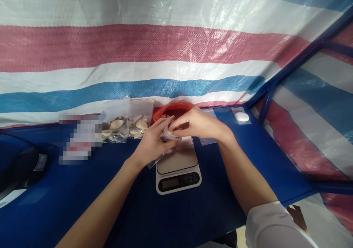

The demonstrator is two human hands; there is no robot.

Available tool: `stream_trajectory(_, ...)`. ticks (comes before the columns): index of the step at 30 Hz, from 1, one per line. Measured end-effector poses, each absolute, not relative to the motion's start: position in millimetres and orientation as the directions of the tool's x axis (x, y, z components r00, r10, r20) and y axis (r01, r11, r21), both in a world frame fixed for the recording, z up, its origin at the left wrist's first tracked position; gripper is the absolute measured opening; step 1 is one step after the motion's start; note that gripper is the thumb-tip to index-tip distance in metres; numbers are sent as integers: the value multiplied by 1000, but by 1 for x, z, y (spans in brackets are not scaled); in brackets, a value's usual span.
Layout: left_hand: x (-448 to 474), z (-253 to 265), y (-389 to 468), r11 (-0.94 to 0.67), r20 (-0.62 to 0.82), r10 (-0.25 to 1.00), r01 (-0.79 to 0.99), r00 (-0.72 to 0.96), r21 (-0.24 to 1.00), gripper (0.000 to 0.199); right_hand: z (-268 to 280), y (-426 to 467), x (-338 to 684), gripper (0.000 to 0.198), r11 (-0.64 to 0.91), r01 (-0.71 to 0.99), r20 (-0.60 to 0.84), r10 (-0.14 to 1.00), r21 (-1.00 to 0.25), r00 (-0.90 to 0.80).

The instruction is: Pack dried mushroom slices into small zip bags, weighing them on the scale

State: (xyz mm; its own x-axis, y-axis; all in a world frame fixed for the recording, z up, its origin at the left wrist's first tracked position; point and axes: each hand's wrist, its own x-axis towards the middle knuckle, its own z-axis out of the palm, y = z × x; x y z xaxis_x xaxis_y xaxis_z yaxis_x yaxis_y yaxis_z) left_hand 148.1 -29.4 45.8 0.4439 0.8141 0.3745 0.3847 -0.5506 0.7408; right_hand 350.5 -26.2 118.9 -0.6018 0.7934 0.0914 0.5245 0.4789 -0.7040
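Observation:
My left hand (154,141) is closed round a small clear plastic bag (168,132), holding its mouth up above the kitchen scale. The fingers of my right hand (195,125) are pinched together at the bag's opening. Something pale yellowish shows at those fingertips, too small and covered to name. Below both hands lies the white digital scale (179,183), its platform partly hidden by the left hand and the bag. Just behind the hands sits an open red plastic bag (176,106), whose contents are mostly hidden.
Two clear bags of pale dried slices (117,125) stand left of the hands on the blue table (220,189). An empty-looking clear bag (208,142) lies at right, partly under my wrist. Farther right is a white oval object (242,117). A black object (19,163) occupies the left edge.

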Motion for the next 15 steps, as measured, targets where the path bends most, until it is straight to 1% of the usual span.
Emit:
stream_trajectory(3, 148, 46, -29, -567, 384, 803, 384, 456, 729, 58, 120, -28, 345, 20, 533, 553, 103, 773, -641, -626)
stream_trajectory(6, 148, 47, -28, -570, 393, 803, 385, 449, 725, 60, 118, -29, 343, 20, 572, 546, 149, 761, -612, -631)
stream_trajectory(11, 147, 48, -26, -570, 410, 808, 384, 423, 727, 62, 116, -29, 341, 22, 581, 526, 195, 765, -621, -614)
stream_trajectory(15, 146, 49, -25, -556, 412, 820, 382, 398, 738, 59, 114, -27, 345, 17, 589, 475, 252, 762, -655, -597)
